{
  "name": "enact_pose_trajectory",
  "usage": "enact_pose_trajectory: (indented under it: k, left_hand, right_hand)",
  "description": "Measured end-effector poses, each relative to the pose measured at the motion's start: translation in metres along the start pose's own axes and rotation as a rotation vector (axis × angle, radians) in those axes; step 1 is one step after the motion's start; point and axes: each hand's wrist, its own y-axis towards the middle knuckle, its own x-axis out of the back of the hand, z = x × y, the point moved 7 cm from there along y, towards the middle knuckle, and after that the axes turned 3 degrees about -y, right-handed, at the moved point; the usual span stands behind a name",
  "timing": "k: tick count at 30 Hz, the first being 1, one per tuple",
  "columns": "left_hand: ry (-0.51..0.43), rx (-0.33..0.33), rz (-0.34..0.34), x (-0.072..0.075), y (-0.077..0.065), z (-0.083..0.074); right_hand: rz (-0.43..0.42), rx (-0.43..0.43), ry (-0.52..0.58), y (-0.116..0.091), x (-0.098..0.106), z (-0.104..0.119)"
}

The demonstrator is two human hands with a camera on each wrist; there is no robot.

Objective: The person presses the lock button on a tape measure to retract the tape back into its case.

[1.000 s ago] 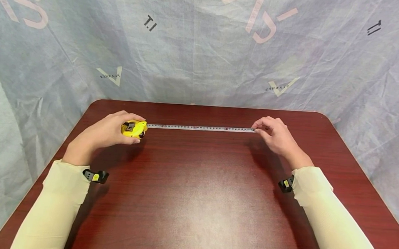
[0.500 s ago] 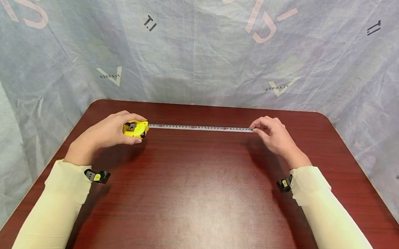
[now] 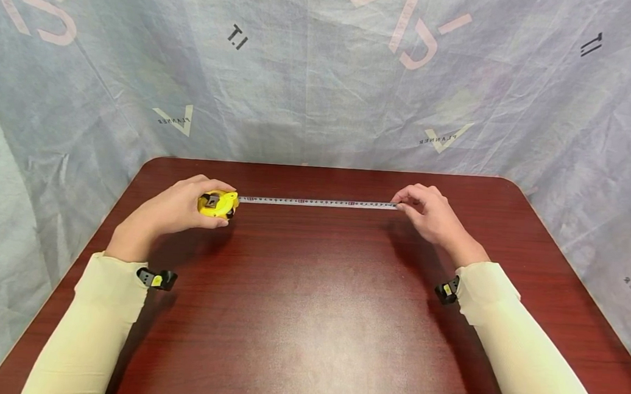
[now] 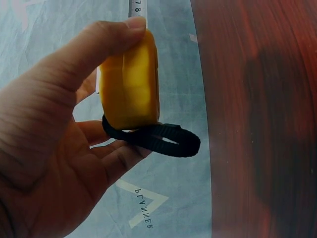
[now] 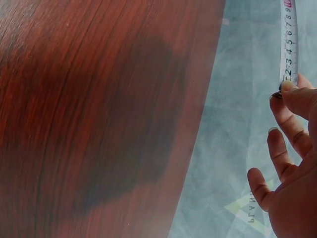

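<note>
The yellow plastic tape-measure case (image 3: 224,204) and its straight, white, numbered blade (image 3: 317,202) hang above the reddish-brown wooden table (image 3: 308,294), best held level and taut, with a firm pinch so the tip cannot slip. The left hand (image 3: 170,207) grips the case between thumb and fingers; facing it, the right hand (image 3: 434,216) pinches the blade's end.

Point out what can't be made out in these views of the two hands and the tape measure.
Head: most numerals on the tape blade are too small to read surely.
Head: the palm-side end of the yellow case is partly covered by the left hand.
Left wrist: the blade is cut off by the top edge.
Right wrist: the right hand partly covers the blade's tip; the right edge crops that hand.
</note>
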Motion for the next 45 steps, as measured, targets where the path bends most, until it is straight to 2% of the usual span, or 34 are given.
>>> enact_pose_trajectory:
  k: [10,23,39,45]
  left_hand:
    - [0.003,-0.008,-0.006,-0.001,0.004,-0.003]
    - [-0.002,0.017,0.001,0.0,0.005,-0.001]
    - [-0.003,0.019,0.029,-0.001,0.007,-0.005]
    - [0.001,0.019,0.014,-0.002,0.008,-0.004]
  right_hand:
    - [0.004,0.006,0.01,0.002,0.001,0.003]
    - [-0.003,0.028,0.015,0.004,-0.002,0.007]
    - [0.01,0.026,0.019,0.005,-0.006,0.012]
    - [0.014,0.029,0.025,0.006,-0.009,0.014]
